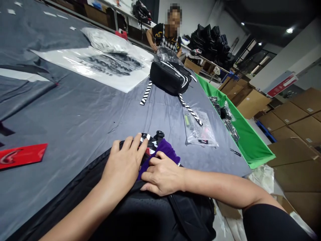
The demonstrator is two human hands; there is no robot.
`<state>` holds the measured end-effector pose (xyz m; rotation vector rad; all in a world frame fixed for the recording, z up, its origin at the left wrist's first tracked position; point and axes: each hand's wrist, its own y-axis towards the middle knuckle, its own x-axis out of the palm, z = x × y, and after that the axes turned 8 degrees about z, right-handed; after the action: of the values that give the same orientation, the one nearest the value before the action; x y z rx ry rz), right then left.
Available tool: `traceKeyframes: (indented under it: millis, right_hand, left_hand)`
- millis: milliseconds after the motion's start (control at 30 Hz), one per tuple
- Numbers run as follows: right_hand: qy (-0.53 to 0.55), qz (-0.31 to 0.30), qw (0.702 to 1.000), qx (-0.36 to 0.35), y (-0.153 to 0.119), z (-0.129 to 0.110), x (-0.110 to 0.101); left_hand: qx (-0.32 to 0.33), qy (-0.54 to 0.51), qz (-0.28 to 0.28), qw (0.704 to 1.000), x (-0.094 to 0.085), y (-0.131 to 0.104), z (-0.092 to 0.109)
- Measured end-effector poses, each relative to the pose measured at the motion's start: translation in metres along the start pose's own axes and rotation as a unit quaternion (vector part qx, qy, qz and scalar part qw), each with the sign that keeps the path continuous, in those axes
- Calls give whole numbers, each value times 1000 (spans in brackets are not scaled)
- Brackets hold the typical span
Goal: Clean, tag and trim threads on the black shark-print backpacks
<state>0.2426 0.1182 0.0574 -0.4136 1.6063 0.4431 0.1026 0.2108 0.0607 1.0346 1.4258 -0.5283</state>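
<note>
Black bag [155,216] near; left hand [121,164], fingers loosely spread, needed to brace it; right hand [164,175], fingers curled, gripped purple cloth [168,151].

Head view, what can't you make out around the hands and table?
In the head view:
Purple cloth: partly covered by the right hand.
Nearest black bag: lower part cut off by the bottom edge.
Red card: cut off by the left edge.
Dark print on white plastic: too blurred to read.
</note>
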Motion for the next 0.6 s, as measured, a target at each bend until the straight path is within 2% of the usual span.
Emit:
traceKeyframes:
  millis: [100, 233, 367, 533, 600]
  right_hand:
    - [9, 24, 1000, -17, -1, 1, 1]
    - [-9, 1, 1000, 7, -1, 1, 3]
    - [8, 22, 1000, -15, 1, -1, 1]
    - [-14, -13, 1000, 16, 5, -3, -2]
    - [0, -1, 1000, 3, 5, -3, -1]
  left_hand:
    - [-1, 6, 4, 1000, 0, 0, 1]
    - [2, 0, 6, 1000, -1, 0, 2]
    - [-2, 12, 12, 1000, -1, -1, 2]
    - [-3, 11, 3, 1000, -2, -1, 1]
    - [-3, 8, 0, 1000, -2, -2, 0]
